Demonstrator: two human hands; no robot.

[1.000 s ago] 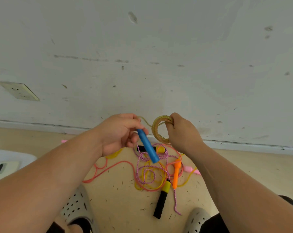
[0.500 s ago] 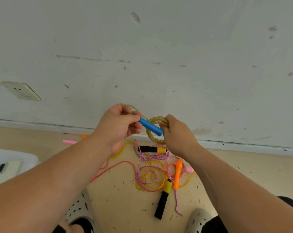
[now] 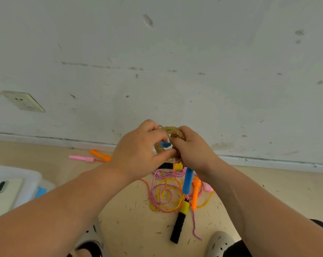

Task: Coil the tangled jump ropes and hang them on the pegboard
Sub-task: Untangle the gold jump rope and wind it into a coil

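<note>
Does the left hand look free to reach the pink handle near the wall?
Probably not yet: the left hand grips the coiled rope with the right hand, though nothing visibly blocks the pink handle.

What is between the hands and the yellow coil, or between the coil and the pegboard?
Nothing stands between the hands and the rope: the left hand and right hand both grip the yellow coil. No pegboard shows in this view, only the wall, so that path cannot be judged.
</note>
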